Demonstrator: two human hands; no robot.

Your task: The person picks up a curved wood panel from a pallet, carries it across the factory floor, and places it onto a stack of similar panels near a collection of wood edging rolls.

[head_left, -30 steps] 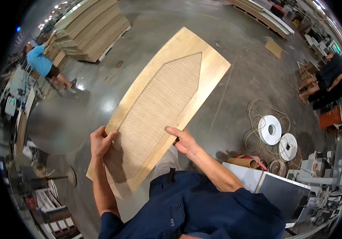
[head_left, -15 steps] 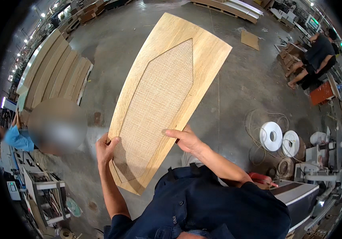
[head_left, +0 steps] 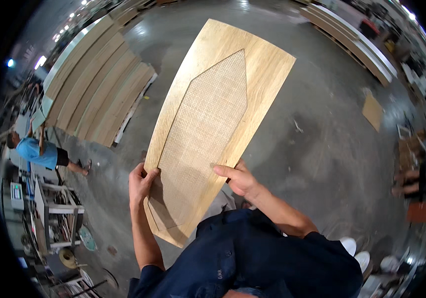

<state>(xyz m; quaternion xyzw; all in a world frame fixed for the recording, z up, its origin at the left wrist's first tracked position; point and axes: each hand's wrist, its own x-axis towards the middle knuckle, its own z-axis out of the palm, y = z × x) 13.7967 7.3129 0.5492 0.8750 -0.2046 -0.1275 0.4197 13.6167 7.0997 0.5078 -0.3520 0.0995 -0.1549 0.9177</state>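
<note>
A light wood panel (head_left: 267, 74) with a woven cane-like inset (head_left: 205, 119) is held up in front of me, tilted so its far end leans right. The inset has a pointed far end and a thin dark outline. My left hand (head_left: 142, 183) grips the panel's left edge near its lower end, thumb on the front face. On the right edge, my right hand (head_left: 237, 178) is closed, its thumb lying over the rim of the inset. The other fingers of both hands are mostly hidden behind the panel. A shadow falls across the inset's lower part.
Long boards (head_left: 98, 84) are stacked at the left, with a person in a blue shirt (head_left: 39, 151) beside them. Another stack (head_left: 352, 37) lies at the far right. A flat brown sheet (head_left: 372, 112) rests on the grey floor (head_left: 317, 139). A metal-framed cart (head_left: 59, 211) stands lower left.
My view has turned rightward-to-left: the board stack sits closer to centre, while the right-hand person and white rolls have shifted toward the rim. Both hands keep their hold on the panel.
</note>
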